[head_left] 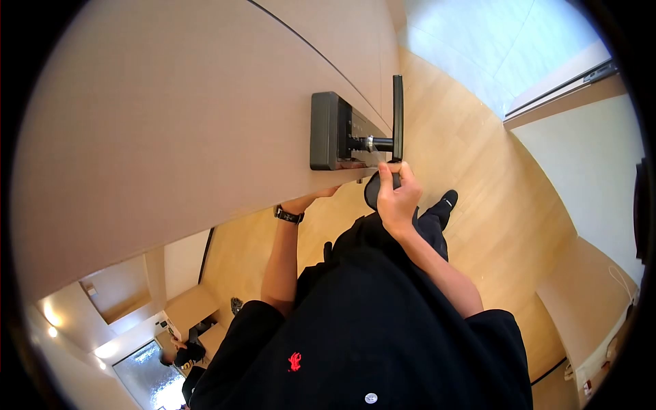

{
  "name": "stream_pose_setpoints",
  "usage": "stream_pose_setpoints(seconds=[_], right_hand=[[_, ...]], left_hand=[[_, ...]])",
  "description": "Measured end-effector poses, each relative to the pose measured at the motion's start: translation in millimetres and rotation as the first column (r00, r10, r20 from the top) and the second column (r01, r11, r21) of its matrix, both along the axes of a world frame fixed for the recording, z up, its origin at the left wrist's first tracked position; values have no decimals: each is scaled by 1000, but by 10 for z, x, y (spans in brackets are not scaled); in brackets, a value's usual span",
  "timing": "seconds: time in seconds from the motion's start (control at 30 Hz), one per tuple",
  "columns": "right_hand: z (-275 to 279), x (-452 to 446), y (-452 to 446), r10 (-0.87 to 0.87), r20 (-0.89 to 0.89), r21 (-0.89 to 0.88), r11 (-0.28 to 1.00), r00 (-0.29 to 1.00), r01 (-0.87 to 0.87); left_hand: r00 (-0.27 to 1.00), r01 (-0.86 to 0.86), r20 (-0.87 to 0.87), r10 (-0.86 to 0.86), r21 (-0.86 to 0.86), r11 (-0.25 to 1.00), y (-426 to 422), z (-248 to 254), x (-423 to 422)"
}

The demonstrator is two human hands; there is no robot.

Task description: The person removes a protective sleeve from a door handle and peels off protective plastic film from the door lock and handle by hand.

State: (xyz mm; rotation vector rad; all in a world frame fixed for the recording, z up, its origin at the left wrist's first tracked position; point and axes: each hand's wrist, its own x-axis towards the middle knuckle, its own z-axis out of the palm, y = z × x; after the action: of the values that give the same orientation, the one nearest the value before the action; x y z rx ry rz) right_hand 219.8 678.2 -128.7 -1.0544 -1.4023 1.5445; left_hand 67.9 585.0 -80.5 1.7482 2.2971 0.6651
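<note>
My right hand is closed, thumb and fingers pinched on a thin, see-through strip. The strip runs up to the shaft of a black door handle, where a shiny ring shows. The handle sticks out from a dark grey door lock on a beige door. My left hand, below a black wristwatch, reaches along the door's lower edge in view. Its visible fingers look stretched out, but the edge hides part of them. Just under my right hand is a dark rounded shape I cannot make out.
Wooden flooring lies below, with one black shoe on it. At the right is a white panel with a metal fitting. Another person is far off at lower left, near a bright window.
</note>
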Motion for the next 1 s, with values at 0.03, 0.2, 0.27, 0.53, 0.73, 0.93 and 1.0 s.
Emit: stream_pose_setpoints(seconds=[0.03,0.2,0.27,0.53,0.73,0.93,1.0], right_hand=[[7,20,-8,-17,-33,24,1000,999,18],[-10,162,23,-3,-90,46,999,996,7],[-56,190,18,22,-101,57,998,995,-16],[-29,112,142,171,-90,62,984,981,-166],[-62,73,342,259,-130,-91,958,957,-271],[-64,33,471,312,-188,-181,921,931,-345],[-109,62,484,385,-172,-184,892,907,-414]], left_hand=[[982,-10,-186,10,-3,1000,-52,-71,-22],[977,-127,-170,127,10,992,-268,-359,-168],[949,-20,-311,54,110,994,-293,-455,-219],[855,-457,372,363,207,865,-261,-282,181],[834,-543,252,491,530,651,-150,-395,913],[409,-740,830,380,57,671,579,-85,1052],[345,-747,851,394,-5,665,641,-74,999]])
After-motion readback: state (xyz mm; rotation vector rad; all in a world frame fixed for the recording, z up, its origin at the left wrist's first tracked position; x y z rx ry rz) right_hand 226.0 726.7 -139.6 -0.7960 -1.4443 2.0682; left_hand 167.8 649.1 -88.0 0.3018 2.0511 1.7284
